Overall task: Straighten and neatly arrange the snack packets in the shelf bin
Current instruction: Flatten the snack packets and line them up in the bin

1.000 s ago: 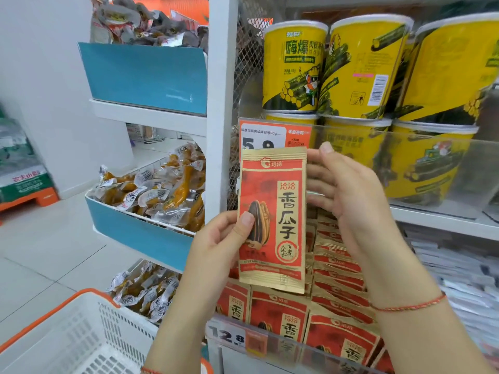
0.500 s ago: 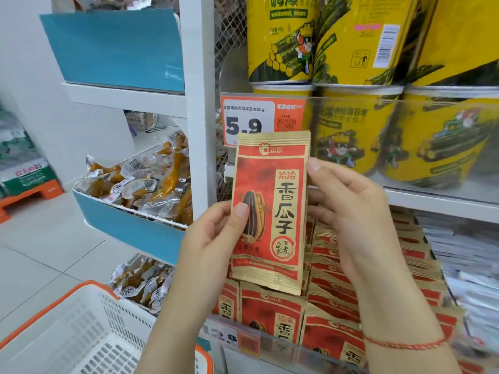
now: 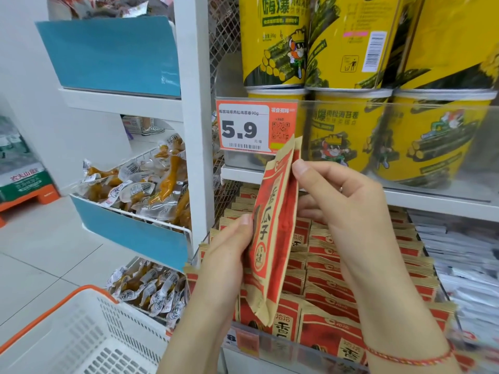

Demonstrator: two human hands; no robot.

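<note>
- Left hand (image 3: 229, 255) pinched the lower left edge of a red sunflower-seed packet (image 3: 272, 233); that grip was closed on it.
- Right hand (image 3: 348, 206) pinched the packet's upper right edge.
- The packet stood upright, turned edge-on, above the shelf bin (image 3: 283, 346) of matching packets (image 3: 337, 268).

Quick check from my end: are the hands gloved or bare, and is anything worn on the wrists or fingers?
Both hands are bare, no gloves or sleeves in view. The right hand has a thin red braided cord bracelet at the wrist and a slim ring. The left hand shows nothing worn.
</note>
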